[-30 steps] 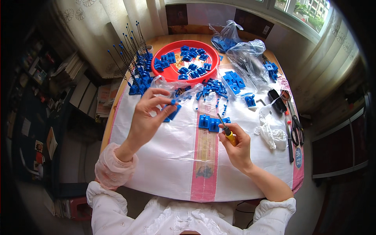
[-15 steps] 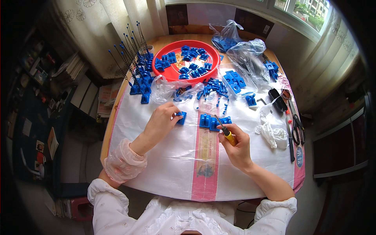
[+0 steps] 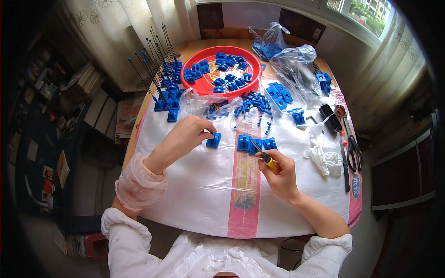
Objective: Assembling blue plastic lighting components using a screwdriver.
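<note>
My left hand is closed, its thumb and fingertips at the upper left edge of a blue plastic block on the table. The fingers partly cover that block. In my right hand is a small screwdriver with a yellow and black handle, its thin shaft pointing up and left. Just beyond its tip stands a short row of similar blue blocks. Several small blue pegs lie in a loose pile farther back.
A red round tray with many blue parts stands at the back. Blue bases with upright springs crowd the left. Clear plastic bags and a lidless clear box sit back right. Scissors and crumpled white cloth lie right.
My left hand has shifted slightly up and left, and more of the blue block beneath its fingertips now shows. The screwdriver in my right hand has tilted a little.
</note>
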A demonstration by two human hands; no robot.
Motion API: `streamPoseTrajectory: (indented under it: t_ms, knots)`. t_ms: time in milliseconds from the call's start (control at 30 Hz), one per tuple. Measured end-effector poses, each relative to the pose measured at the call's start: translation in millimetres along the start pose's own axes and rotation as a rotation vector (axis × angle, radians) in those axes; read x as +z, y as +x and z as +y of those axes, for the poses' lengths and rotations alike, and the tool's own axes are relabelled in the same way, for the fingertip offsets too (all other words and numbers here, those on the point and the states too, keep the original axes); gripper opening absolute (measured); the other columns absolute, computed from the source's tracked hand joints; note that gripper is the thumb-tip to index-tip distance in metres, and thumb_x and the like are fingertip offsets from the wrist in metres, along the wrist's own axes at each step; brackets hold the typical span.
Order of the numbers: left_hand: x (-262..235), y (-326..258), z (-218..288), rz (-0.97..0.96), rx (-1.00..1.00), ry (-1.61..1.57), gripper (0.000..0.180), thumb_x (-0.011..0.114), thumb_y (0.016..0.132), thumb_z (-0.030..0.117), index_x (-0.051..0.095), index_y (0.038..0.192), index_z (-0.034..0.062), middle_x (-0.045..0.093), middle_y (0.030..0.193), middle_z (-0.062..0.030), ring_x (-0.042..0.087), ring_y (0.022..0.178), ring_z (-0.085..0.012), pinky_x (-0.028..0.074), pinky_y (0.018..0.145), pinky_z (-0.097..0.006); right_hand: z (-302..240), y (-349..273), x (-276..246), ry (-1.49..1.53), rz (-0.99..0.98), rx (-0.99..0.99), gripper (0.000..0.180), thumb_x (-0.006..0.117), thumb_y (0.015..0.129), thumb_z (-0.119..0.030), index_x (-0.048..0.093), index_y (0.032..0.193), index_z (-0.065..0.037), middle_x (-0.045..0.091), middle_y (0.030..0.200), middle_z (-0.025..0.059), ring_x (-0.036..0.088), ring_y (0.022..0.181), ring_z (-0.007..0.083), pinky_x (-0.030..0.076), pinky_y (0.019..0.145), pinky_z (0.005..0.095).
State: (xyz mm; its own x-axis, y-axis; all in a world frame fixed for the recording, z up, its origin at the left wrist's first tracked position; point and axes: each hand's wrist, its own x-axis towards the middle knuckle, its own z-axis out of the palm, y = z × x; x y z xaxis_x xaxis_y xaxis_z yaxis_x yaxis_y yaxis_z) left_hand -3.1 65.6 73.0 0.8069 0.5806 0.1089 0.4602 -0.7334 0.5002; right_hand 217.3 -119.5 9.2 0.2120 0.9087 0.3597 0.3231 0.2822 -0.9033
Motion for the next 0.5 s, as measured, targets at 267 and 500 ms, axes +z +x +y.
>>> streamPoseTrajectory:
  t_ms: [267, 500]
  knots:
    - [3.7, 4.6, -1.2, -0.03, -0.053, -0.06, 0.01, 0.07, 0.084, 0.002, 0.073, 0.092, -0.0029, 0.072, 0.084, -0.0189, 0.071, 0.076, -0.0317, 0.055, 0.071, -0.038, -4.0, 0.3, -1.7, -0.03, -0.018, 0.076, 0.013, 0.067, 0.085, 0.005, 0.065, 0.098, 0.004, 0.073, 0.089, 0.012, 0.07, 0.078, 0.0166, 0.051, 0.068, 0.0274]
    - [7.1, 5.9, -5.5, -0.028, -0.042, -0.048, 0.01, 0.067, 0.087, 0.004, 0.073, 0.091, -0.0038, 0.072, 0.083, -0.0193, 0.071, 0.076, -0.0326, 0.054, 0.071, -0.038, -5.2, 0.4, -1.3, -0.046, -0.028, 0.074, 0.013, 0.067, 0.086, 0.005, 0.066, 0.098, 0.004, 0.073, 0.088, 0.0113, 0.069, 0.075, 0.016, 0.05, 0.067, 0.0271]
